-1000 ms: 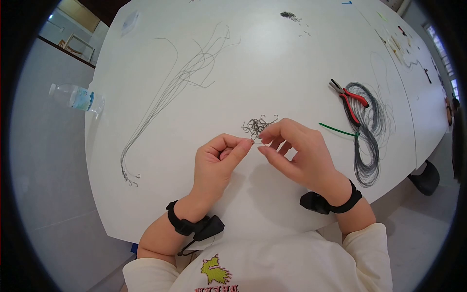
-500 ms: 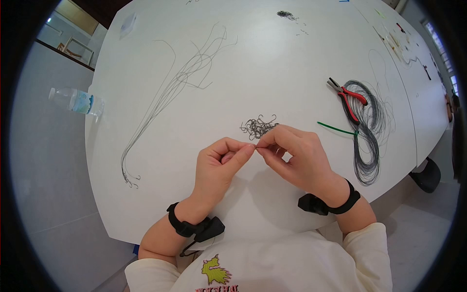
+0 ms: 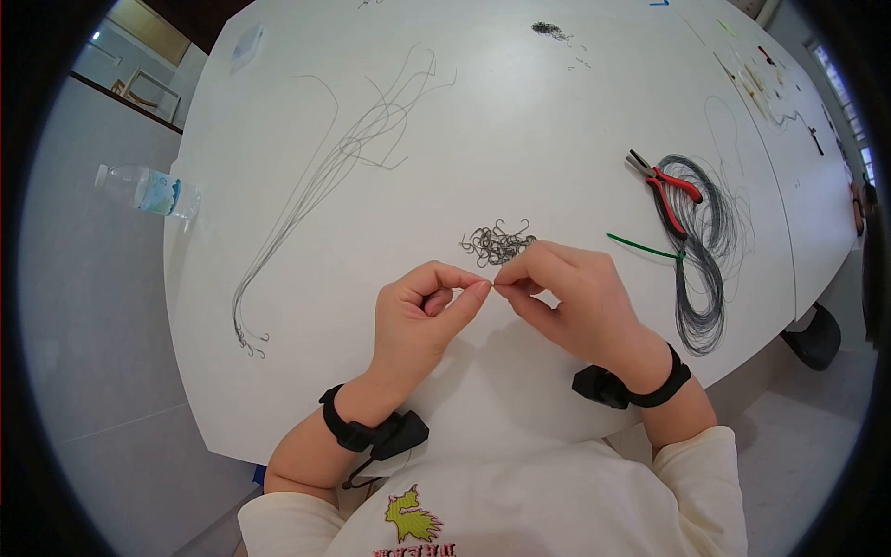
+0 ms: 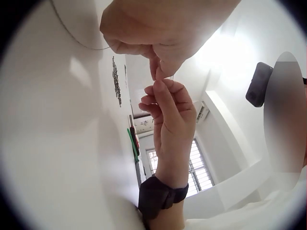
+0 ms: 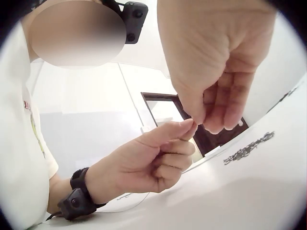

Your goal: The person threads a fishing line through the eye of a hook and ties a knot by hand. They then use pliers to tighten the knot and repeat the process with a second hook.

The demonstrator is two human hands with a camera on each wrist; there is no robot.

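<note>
Just below a pile of dark fishing hooks [image 3: 497, 243], both hands meet at their fingertips. With thumb and forefinger my left hand [image 3: 413, 320] pinches a thin line, its other fingers curled in. A loop of this line [image 4: 72, 37] trails from that hand in the left wrist view. My right hand [image 3: 580, 302] pinches at the same spot with thumb and forefinger. In the right wrist view the other fingers of the right hand [image 5: 216, 57] hang loosely bent. Whatever lies between the fingertips is mostly hidden.
Lines with hooks [image 3: 316, 186] lie at the left, near a water bottle [image 3: 158, 191]. Red-handled pliers [image 3: 670, 197] rest on coiled dark line [image 3: 701, 302] at the right, beside a green tie [image 3: 640, 246]. Another dark pile [image 3: 548, 30] lies far back.
The right hand's thumb and forefinger, apart a second ago, have closed together at the left fingertips. Both hands have shifted slightly toward the body, and the thin piece between them is now mostly covered.
</note>
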